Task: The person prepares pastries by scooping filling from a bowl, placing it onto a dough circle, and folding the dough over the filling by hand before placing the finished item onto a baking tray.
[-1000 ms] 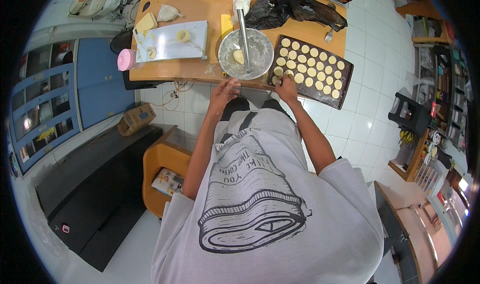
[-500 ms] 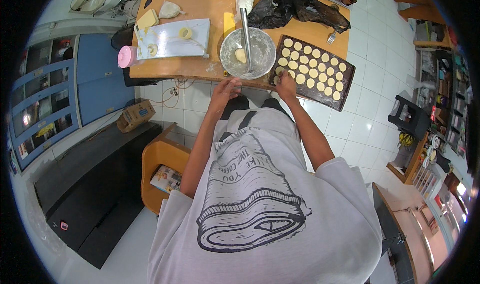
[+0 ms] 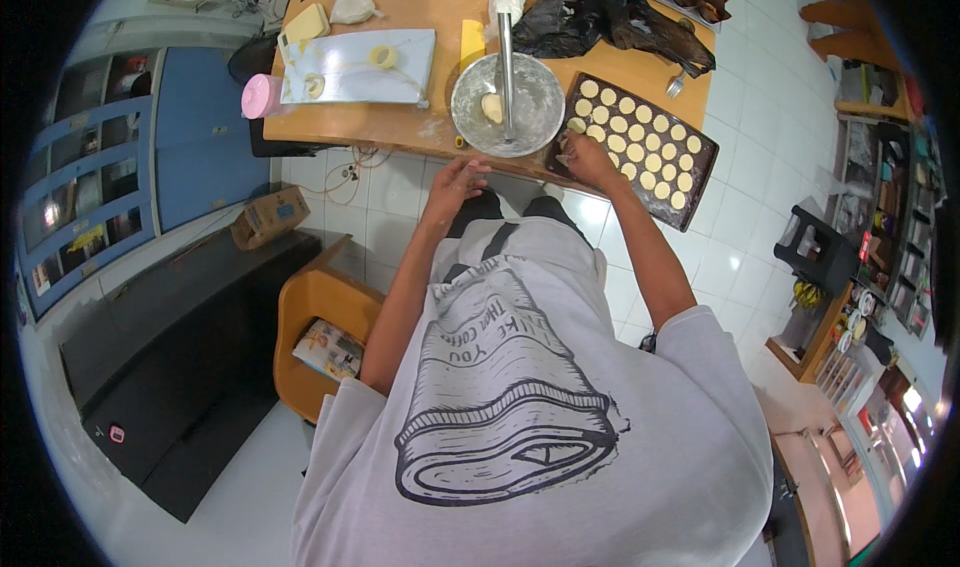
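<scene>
Beside the table's near edge, my left hand (image 3: 459, 180) is held with its fingers loosely stretched out and nothing in them. My right hand (image 3: 592, 159) is over the near left part of a dark baking tray (image 3: 690, 213), fingers bent down and pinched together. A pale dough round (image 3: 576, 125) lies at its fingertips; whatever is between them is hidden. Several dough rounds (image 3: 651, 162) lie in rows on the tray. Left of it stands a floury metal bowl (image 3: 535, 132), with a dough lump (image 3: 492, 108) inside and a metal tube (image 3: 507, 77) laid across it.
On the wooden table (image 3: 380, 139) are a white board (image 3: 410, 72) with a ring-shaped cutter (image 3: 382, 57), a pink container (image 3: 262, 97), a black plastic bag (image 3: 560, 22) and a fork (image 3: 676, 85). A cardboard box (image 3: 270, 219) and an orange chair (image 3: 310, 302) stand at left.
My right hand has moved slightly right and farther over the tray, covering more of its near left part. My left hand stays by the table edge. The whole view has shifted a little.
</scene>
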`<state>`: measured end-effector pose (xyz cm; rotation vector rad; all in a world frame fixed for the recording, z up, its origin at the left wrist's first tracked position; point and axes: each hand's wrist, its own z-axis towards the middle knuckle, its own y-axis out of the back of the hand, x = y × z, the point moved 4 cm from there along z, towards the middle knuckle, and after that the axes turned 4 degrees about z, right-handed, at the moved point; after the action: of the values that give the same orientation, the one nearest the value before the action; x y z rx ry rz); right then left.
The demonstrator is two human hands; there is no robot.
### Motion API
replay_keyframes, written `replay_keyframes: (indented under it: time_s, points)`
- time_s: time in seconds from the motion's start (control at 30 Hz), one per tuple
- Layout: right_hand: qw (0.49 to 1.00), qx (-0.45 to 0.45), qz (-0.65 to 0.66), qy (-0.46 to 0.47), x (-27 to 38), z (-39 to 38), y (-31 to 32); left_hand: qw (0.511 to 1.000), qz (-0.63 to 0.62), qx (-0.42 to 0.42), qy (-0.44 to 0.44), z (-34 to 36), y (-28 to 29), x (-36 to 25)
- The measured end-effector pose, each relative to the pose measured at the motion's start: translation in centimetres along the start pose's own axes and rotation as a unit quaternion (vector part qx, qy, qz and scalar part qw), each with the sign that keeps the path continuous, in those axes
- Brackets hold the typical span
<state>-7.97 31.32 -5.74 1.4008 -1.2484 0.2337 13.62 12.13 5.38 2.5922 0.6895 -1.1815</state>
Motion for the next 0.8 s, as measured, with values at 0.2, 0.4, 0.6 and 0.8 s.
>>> replay_keyframes:
  time_s: [0.2,0.4,0.6,0.8]
  points:
    - [0.995,0.053,0.078,-0.035,0.4,0.3,0.2,1.0,-0.012,-0.018,0.0,-0.5,0.7,0.5]
    - [0.997,0.009,0.076,0.004,-1.6,-0.4,-1.8,1.0,-0.01,-0.013,-0.008,-0.8,0.5,-0.3]
    - [1.0,-0.002,-0.003,-0.028,-0.4,-2.6,-1.5,1.0,-0.007,-0.02,-0.006,-0.4,0.9,-0.2]
    - [0.998,-0.056,0.026,-0.028,0.7,-4.8,-1.8,1.0,-0.01,-0.025,0.001,-0.3,1.3,-0.6]
